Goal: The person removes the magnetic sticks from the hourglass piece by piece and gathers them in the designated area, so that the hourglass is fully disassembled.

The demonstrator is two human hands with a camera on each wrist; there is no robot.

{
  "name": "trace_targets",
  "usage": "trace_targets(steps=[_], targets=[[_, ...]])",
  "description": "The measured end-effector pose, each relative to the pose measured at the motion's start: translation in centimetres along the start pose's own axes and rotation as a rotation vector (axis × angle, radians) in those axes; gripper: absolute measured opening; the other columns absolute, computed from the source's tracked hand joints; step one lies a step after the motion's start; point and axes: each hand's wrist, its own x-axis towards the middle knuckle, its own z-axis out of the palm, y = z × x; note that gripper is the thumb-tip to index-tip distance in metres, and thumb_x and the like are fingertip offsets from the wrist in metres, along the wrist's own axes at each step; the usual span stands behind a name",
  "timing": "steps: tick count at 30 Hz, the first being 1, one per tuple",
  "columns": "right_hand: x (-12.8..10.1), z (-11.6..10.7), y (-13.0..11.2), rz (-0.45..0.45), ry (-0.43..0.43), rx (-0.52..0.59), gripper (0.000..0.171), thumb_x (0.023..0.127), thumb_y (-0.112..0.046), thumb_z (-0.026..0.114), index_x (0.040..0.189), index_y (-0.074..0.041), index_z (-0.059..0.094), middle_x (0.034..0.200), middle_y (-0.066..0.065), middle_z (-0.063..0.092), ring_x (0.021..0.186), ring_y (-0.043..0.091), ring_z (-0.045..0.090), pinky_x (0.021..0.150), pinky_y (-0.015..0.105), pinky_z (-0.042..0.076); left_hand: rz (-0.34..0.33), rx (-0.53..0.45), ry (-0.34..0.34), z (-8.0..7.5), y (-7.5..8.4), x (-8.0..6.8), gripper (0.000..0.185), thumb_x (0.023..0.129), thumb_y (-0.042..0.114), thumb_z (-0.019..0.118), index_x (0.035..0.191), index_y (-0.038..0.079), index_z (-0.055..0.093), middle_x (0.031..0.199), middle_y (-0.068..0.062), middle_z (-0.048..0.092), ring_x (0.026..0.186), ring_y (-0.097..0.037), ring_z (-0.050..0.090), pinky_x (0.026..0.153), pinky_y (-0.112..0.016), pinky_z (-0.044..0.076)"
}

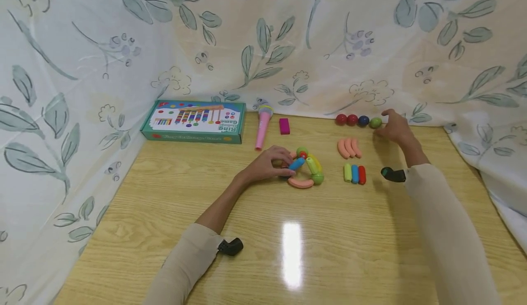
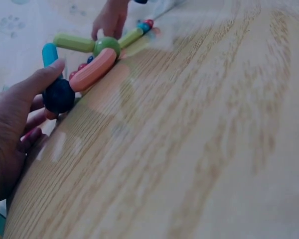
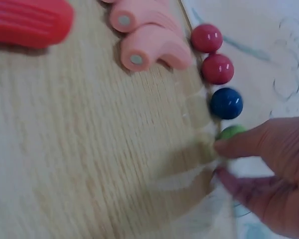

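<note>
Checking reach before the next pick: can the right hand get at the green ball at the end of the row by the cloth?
Probably yes. The right hand is already at the green ball, fingertips beside it in the right wrist view. Only the blue ball adjoins it, on the far side from the hand.

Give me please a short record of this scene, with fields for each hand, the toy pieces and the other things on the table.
left hand: holds the assembled figure of coloured rods and balls, fingers round its dark blue ball
right hand: fingertips at the green ball; whether it is gripped cannot be told
ball row: two red balls, blue ball, then the green one, along the cloth
loose rods: three pink curved rods; green, blue and red straight rods
other things: game box, pink microphone, magenta block
surface: wooden table
</note>
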Motion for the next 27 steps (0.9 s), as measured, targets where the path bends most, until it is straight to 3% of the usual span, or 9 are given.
trace_targets(steps=[3, 6, 9, 12, 16, 22, 27], targets=[[-1.0, -0.5, -1.3, 0.026, -0.028, -0.060, 0.082, 0.094, -0.010, 0.065, 0.153, 0.019, 0.015, 0.144, 0.056, 0.028, 0.133, 0.069, 0.033, 0.110, 0.074, 0.036, 0.001, -0.004, 0.002, 0.0, 0.1, 0.1, 0.019, 0.088, 0.025, 0.086, 0.103, 0.014, 0.081, 0.125, -0.002, 0.071, 0.129, -0.019, 0.056, 0.118, -0.041, 0.042], [-2.8, -0.7, -3.9, -0.013, -0.043, -0.131, 0.074, 0.095, -0.010, 0.066, 0.148, 0.021, 0.025, 0.140, 0.055, 0.033, 0.125, 0.066, 0.043, 0.101, 0.072, 0.044, 0.004, -0.009, 0.002, -0.1, 0.2, 0.1, 0.019, 0.088, 0.025, 0.086, 0.103, 0.014, 0.081, 0.124, -0.002, 0.072, 0.129, -0.020, 0.056, 0.118, -0.042, 0.042], [-5.1, -0.4, -7.3, -0.150, -0.092, -0.128, 0.053, 0.096, -0.010, 0.069, 0.134, 0.020, 0.048, 0.126, 0.046, 0.053, 0.105, 0.054, 0.060, 0.087, 0.061, 0.054, 0.006, -0.014, 0.002, -0.1, 0.3, 0.0, 0.019, 0.088, 0.025, 0.086, 0.103, 0.014, 0.081, 0.124, -0.003, 0.072, 0.129, -0.021, 0.056, 0.118, -0.043, 0.042], [-7.3, 0.5, -10.7, -0.324, -0.206, -0.056, 0.036, 0.097, -0.012, 0.072, 0.121, 0.013, 0.063, 0.108, 0.031, 0.069, 0.093, 0.041, 0.068, 0.079, 0.049, 0.058, 0.011, -0.011, 0.005, -0.1, 0.3, 0.0, 0.020, 0.087, 0.025, 0.087, 0.103, 0.014, 0.082, 0.125, -0.003, 0.072, 0.129, -0.021, 0.056, 0.117, -0.043, 0.043], [-9.3, 2.5, -13.9, -0.488, -0.349, 0.035, 0.035, 0.096, -0.016, 0.075, 0.123, 0.005, 0.067, 0.106, 0.016, 0.074, 0.094, 0.027, 0.071, 0.084, 0.042, 0.060, 0.027, -0.002, 0.021, 0.0, 0.1, -0.1, 0.019, 0.086, 0.023, 0.087, 0.102, 0.014, 0.082, 0.124, -0.003, 0.072, 0.127, -0.020, 0.057, 0.116, -0.041, 0.044], [-10.3, 4.8, -16.0, -0.597, -0.389, 0.064, 0.032, 0.095, -0.017, 0.077, 0.120, 0.002, 0.070, 0.107, 0.014, 0.075, 0.096, 0.024, 0.073, 0.087, 0.044, 0.061, 0.049, 0.009, 0.036, 0.1, -0.1, 0.0, 0.016, 0.087, 0.025, 0.087, 0.098, 0.015, 0.081, 0.124, -0.001, 0.070, 0.126, -0.018, 0.057, 0.114, -0.038, 0.045], [-10.2, 5.7, -16.4, -0.629, -0.370, 0.042, 0.019, 0.095, -0.012, 0.076, 0.110, -0.001, 0.073, 0.101, 0.011, 0.077, 0.092, 0.022, 0.074, 0.083, 0.040, 0.062, 0.052, 0.042, -0.003, 0.1, -0.2, 0.0, 0.019, 0.086, 0.026, 0.088, 0.096, 0.014, 0.079, 0.131, -0.001, 0.067, 0.131, -0.018, 0.054, 0.118, -0.039, 0.041]])
